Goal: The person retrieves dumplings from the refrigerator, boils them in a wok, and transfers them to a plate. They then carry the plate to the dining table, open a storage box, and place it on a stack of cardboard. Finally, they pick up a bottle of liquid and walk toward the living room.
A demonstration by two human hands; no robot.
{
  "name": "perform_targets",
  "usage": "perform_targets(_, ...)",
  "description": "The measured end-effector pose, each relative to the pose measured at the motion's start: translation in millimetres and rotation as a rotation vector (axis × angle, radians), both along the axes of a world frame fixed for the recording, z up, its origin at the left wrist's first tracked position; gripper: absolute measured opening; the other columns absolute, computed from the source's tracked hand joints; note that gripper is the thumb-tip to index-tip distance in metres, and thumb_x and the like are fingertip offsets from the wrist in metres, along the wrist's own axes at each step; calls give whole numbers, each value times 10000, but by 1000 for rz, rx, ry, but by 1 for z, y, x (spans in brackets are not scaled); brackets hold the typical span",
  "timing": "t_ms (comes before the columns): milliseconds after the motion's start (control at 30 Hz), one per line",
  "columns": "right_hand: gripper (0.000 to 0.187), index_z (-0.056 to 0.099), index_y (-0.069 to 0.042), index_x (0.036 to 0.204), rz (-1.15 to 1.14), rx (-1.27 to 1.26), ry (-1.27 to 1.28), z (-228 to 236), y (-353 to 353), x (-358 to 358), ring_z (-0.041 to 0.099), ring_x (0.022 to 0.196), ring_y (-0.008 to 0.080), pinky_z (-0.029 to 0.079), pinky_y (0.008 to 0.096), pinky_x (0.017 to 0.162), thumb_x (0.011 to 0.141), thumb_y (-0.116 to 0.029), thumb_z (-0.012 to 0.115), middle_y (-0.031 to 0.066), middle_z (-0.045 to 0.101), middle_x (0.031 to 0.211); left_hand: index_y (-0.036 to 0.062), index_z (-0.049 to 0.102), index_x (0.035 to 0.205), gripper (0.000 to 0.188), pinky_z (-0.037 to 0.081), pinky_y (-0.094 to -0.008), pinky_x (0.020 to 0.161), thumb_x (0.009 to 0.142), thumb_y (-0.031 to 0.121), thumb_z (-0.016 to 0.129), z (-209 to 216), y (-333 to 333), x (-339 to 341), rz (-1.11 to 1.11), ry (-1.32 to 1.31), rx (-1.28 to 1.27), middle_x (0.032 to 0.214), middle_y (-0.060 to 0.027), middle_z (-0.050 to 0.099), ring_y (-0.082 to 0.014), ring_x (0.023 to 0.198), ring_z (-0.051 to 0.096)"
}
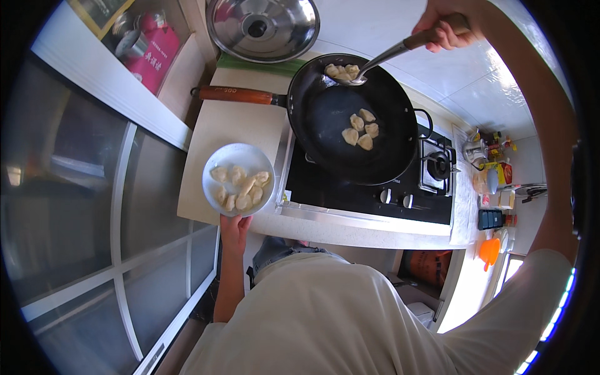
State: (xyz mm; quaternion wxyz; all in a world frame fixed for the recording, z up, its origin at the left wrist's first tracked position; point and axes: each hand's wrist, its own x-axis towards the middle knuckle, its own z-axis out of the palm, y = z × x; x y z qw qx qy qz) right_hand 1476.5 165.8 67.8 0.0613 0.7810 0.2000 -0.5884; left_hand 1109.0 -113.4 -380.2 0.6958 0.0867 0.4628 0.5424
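My left hand grips the near edge of a white bowl, which holds several pale dumplings. The bowl is over the counter, left of the stove. Raised at the upper right, my right hand is wrapped round the wooden end of a metal ladle. Its head, tilted at the far inner wall of a black wok, carries several dumplings. More dumplings lie apart from the ladle, in the middle of the wok. The wok's wooden handle points left.
Under the wok is a black gas stove with a second burner at its right. A metal lid leans behind the counter. Jars and an orange plastic item stand at the right; framed glass panels line the left.
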Motion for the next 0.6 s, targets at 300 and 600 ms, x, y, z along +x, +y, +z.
perform_targets(300, 212, 547, -73, 1016, 142, 344, -159, -19, -58, 11, 421, 408, 15, 371, 112, 325, 812, -128, 535, 112, 568, 710, 184, 207, 1334, 637, 478, -421, 859, 785, -66, 411, 1, 3, 0, 49, -9, 15, 1271, -123, 400, -282, 1065, 525)
perform_targets(600, 406, 479, -14, 1189, 35, 902, -13, -189, -261, 36, 506, 464, 70, 391, 190, 391, 794, -17, 573, 62, 603, 655, 182, 197, 1334, 667, 471, -425, 862, 756, -79, 405, 5, 2, 3, 15, 8, 64, 1252, -125, 409, -282, 1073, 511)
